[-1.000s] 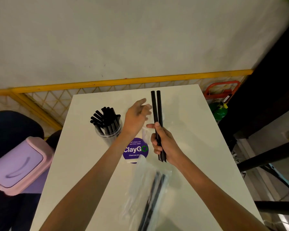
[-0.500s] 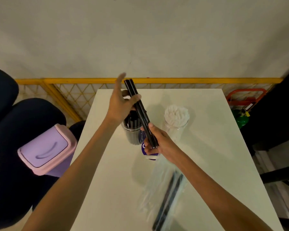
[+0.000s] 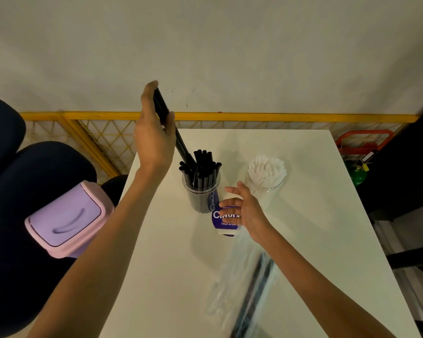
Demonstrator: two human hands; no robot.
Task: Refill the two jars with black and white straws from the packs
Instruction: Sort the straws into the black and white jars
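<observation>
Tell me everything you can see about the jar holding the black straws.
The black-straw jar is a clear, plastic-looking round container, lidless, standing upright on the white table, left of the white-straw jar and apart from it. It is packed with black straws whose ends rise above the rim. The left hand holds a few loose straws tilted, their lower ends among those at the mouth. A purple sign stands just right of its base.
</observation>
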